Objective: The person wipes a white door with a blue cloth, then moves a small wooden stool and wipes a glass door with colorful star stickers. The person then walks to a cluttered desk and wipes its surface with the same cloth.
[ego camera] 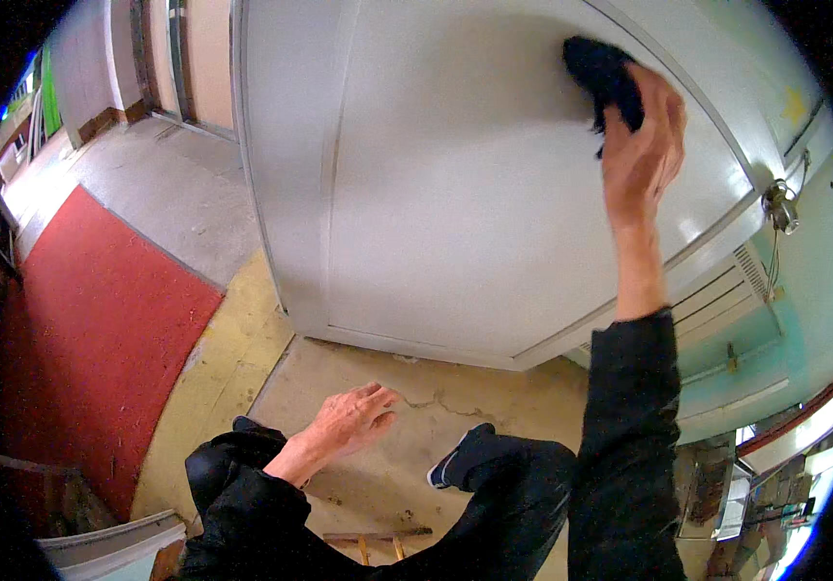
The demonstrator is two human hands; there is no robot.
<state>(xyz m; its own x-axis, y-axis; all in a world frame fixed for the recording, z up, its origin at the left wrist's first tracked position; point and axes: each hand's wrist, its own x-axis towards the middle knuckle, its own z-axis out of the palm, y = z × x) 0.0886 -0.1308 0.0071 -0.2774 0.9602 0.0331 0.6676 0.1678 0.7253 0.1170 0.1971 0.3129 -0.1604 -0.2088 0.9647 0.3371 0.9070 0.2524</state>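
A black cloth is bunched in my right hand, pressed against the upper right part of a large white panel door. The right arm, in a dark sleeve, reaches upward. Low and left of centre, my left hand hangs over the concrete floor with its fingers loosely bent and nothing in it. Near the door's right edge is a metal door lock or knob with wire or cord beside it.
Red floor covering and a yellow strip lie at the left. My shoe stands on cracked concrete. A pale green wall with a slatted vent is at the right. Wooden pieces show at the bottom.
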